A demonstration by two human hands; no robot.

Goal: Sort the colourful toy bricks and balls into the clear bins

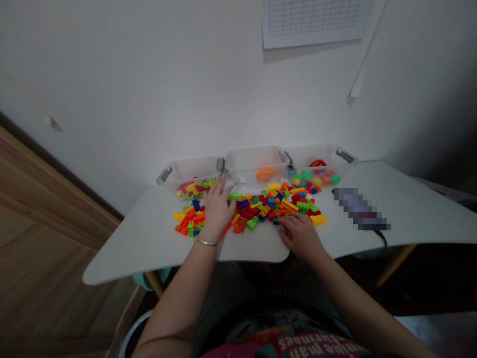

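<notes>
A pile of colourful plastic building bricks (249,211) lies spread across the white table. My left hand (218,211), with a silver bangle at the wrist, reaches over the left part of the pile, fingers spread, and I see nothing held in it. At the pile's front right edge is my right hand (301,236), fingers curved and the thumb apart from them. Its fingertips meet the bricks beside a dark green brick (276,221). Behind the pile stand a left clear bin (186,168) with bricks, a middle clear bin (242,160) with an orange piece (266,174), and a right clear bin (301,151).
Coloured round pieces (316,180) and a red ring-like item (318,165) lie in the right bin. A pixelated device with a cable (382,238) rests on the white table (421,214) to the right. A wall rises close behind the bins, carrying a printed sheet (313,22).
</notes>
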